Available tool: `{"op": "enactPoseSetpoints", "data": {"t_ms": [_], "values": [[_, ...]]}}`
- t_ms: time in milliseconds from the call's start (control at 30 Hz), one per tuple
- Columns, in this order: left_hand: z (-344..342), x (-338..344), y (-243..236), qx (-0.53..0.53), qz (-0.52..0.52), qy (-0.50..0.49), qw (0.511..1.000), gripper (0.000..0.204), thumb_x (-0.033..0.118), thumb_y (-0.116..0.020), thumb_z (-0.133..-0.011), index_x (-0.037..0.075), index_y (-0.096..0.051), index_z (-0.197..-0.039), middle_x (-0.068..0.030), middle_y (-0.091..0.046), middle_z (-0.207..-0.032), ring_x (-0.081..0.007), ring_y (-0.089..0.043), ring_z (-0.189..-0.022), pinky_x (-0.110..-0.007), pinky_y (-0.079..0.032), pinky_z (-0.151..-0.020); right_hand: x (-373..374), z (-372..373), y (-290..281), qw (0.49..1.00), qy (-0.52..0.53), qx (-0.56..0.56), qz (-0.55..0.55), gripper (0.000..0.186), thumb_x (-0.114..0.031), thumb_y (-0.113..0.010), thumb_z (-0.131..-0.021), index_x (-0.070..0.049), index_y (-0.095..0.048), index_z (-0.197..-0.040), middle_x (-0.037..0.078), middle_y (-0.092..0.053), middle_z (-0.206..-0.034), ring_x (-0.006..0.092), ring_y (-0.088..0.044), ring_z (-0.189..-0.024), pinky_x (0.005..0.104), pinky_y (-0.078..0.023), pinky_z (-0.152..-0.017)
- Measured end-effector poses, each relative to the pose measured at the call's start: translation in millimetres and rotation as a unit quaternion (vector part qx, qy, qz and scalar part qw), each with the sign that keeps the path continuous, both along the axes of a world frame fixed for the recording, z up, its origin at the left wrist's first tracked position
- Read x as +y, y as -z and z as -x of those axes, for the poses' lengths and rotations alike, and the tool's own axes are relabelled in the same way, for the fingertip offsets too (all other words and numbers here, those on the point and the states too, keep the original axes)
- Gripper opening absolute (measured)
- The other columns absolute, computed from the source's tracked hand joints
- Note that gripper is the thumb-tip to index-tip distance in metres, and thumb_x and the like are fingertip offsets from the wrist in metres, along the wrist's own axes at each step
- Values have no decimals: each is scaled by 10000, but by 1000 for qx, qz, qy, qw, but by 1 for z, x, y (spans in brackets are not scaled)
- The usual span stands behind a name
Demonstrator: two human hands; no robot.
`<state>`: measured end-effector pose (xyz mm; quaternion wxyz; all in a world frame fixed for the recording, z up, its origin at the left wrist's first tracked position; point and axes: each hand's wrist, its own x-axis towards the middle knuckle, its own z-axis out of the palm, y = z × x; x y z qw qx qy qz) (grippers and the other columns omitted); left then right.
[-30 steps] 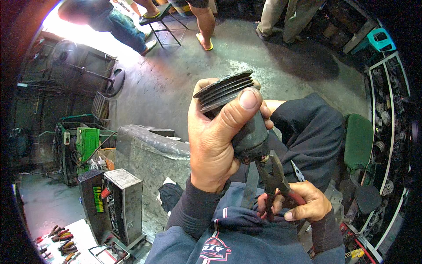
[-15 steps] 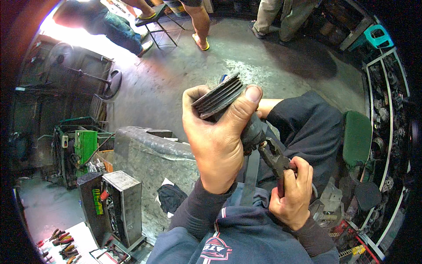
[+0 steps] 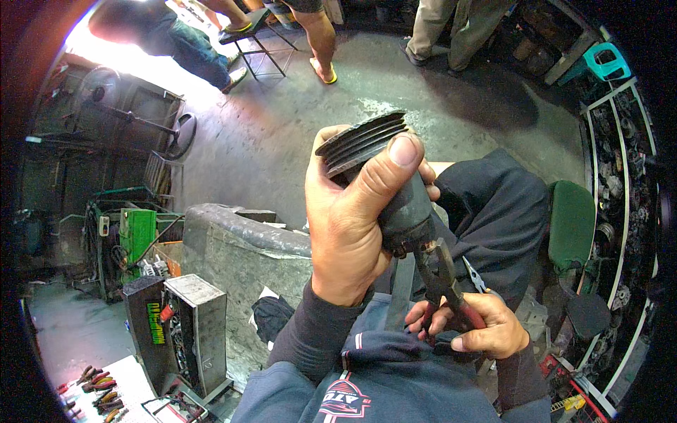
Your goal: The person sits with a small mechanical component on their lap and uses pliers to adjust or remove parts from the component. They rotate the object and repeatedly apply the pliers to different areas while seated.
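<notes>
- the dark grey motor part (image 3: 395, 190) has a ribbed, grooved pulley wheel (image 3: 361, 144) at its top end and a rounded, grimy body below; it is held up in the air above the person's lap.
- the left hand (image 3: 352, 225) is wrapped tight around the part, thumb pressed up near the pulley rim, fingers curled behind the body.
- the right hand (image 3: 472, 324), just below the part, is closed on the red handles of pliers (image 3: 441, 271), whose dark nose touches the part's lower end.
- left of the part lies a grey concrete block (image 3: 240, 243); further left a green machine (image 3: 134, 233) and a metal box (image 3: 194, 331).
- above the part, other people's legs (image 3: 317, 35) stand on the concrete floor (image 3: 282, 120); right of the part is a green seat (image 3: 571, 222).
</notes>
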<state>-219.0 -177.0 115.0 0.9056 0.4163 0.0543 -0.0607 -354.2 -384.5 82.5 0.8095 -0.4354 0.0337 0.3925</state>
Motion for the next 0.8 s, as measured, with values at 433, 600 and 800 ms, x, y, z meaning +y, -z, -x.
{"op": "enactPoseSetpoints", "data": {"t_ms": [433, 600, 800], "values": [[-1, 2, 3, -7, 29, 30, 999, 440, 191, -892, -927, 4, -566, -1158, -138, -727, -940, -205, -753, -741, -344, -666, -682, -7, -3, 3, 997, -54, 4, -46, 277, -156, -787, -893, 29, -662, -1059, 175, -673, -1242, 261, -636, -1131, 418, -488, -1040], [0, 1, 5, 3, 31, 31, 999, 460, 199, -900, -919, 5, -562, -1162, -135, -727, -937, -202, -750, -732, -345, -666, -679, 0, 4, 9, 997, -30, 16, -74, 252, -141, -781, -876, 6, -636, -1021, 157, -657, -1230, 257, -626, -1107, 421, -490, -1015], [1, 1, -4, 22, -60, -14, 998, 497, 126, -942, -870, 21, -542, -1146, -103, -729, -958, -172, -741, -763, -330, -650, -682, 12, 4, 9, 953, 18, -219, 211, 267, -79, -733, -779, 0, -601, -998, 195, -625, -1191, 333, -625, -1067, 440, -492, -956]]}}
